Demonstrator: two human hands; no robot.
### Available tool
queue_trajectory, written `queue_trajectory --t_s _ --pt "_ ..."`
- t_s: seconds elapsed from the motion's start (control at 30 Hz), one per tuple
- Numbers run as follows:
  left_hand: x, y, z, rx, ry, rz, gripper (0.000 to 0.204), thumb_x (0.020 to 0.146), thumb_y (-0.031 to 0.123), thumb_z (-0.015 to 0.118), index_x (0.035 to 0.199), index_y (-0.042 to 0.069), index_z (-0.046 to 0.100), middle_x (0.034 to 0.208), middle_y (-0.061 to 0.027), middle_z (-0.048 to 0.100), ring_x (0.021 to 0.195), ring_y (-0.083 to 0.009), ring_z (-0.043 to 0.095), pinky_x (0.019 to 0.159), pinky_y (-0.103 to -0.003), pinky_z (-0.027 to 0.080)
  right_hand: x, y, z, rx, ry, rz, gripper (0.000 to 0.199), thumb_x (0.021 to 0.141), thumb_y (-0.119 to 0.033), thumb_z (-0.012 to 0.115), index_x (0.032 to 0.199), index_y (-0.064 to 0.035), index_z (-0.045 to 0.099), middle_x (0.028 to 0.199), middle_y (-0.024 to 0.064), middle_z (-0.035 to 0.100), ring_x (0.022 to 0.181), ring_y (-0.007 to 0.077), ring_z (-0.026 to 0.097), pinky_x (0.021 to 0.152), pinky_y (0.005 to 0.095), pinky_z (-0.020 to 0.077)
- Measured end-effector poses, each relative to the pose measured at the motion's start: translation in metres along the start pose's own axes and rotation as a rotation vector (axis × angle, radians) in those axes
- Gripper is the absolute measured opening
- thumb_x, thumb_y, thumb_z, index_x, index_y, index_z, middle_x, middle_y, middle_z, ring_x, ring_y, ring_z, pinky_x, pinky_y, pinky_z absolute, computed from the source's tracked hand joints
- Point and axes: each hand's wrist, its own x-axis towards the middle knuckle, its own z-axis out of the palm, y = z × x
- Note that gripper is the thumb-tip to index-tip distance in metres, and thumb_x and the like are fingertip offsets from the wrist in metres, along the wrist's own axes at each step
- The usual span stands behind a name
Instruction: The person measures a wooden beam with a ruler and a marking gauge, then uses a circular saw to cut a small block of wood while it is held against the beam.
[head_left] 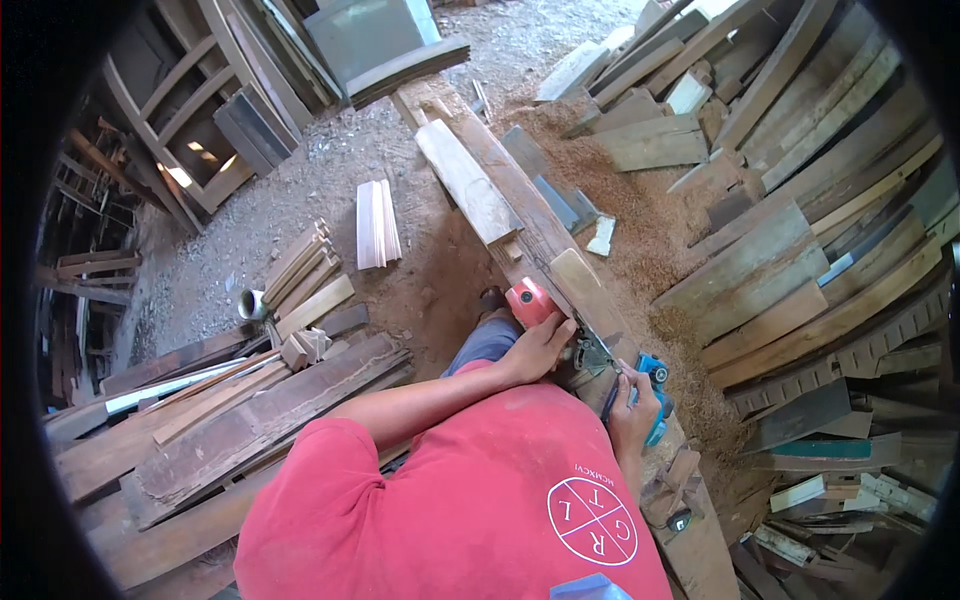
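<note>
A red power tool with a dark metal base or guard rests on the long wooden bench plank in front of me. My left hand is closed over the tool's near side. Close by on the right, my right hand has its fingers pinched at the edge of the metal part, on something thin that I cannot make out. Beside and partly behind that hand lies a teal power tool. A short pale board sits on the plank just beyond the red tool.
A thick pale timber piece lies farther along the bench. Wood scraps and a small tape measure are at its near end. Sawdust and stacked boards fill the right; planks and thin strips lie to the left.
</note>
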Motion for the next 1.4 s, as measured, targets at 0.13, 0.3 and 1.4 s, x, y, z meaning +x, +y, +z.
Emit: queue_trajectory --t_s 0.13,0.3,1.4 --pt "0.006 -0.001 0.009 0.410 0.298 0.502 0.045 0.110 0.040 0.046 0.125 -0.001 0.054 0.093 -0.0217 0.065 0.082 -0.0370 0.065 0.077 -0.048 0.052 0.003 0.008 -0.003 -0.025 -0.014 0.032 0.011 0.098 -0.005 0.065 0.105 0.0015 0.071 0.109 0.0179 0.077 0.098 0.0340 0.075 0.086 0.0389 0.0559" --pt "0.016 -0.010 0.010 0.616 0.411 0.622 0.034 0.107 0.030 0.049 0.102 -0.002 0.060 0.103 -0.0234 0.066 0.100 -0.0416 0.062 0.089 -0.050 0.047 0.004 0.005 -0.008 -0.020 -0.061 -0.012 0.013 0.098 -0.005 0.065 0.107 0.0013 0.072 0.110 0.0184 0.077 0.097 0.0344 0.075 0.085 0.0394 0.0558" --pt "0.023 0.002 -0.091 0.000 -0.071 0.092 0.050 0.109 0.026 0.051 0.150 -0.002 0.041 0.144 -0.0204 0.056 0.129 -0.0347 0.060 0.109 -0.047 0.054 -0.006 0.015 -0.006 0.196 -0.071 0.228 0.018 0.096 -0.013 0.067 0.105 0.0016 0.070 0.109 0.0164 0.077 0.098 0.0373 0.073 0.084 0.0440 0.0564"
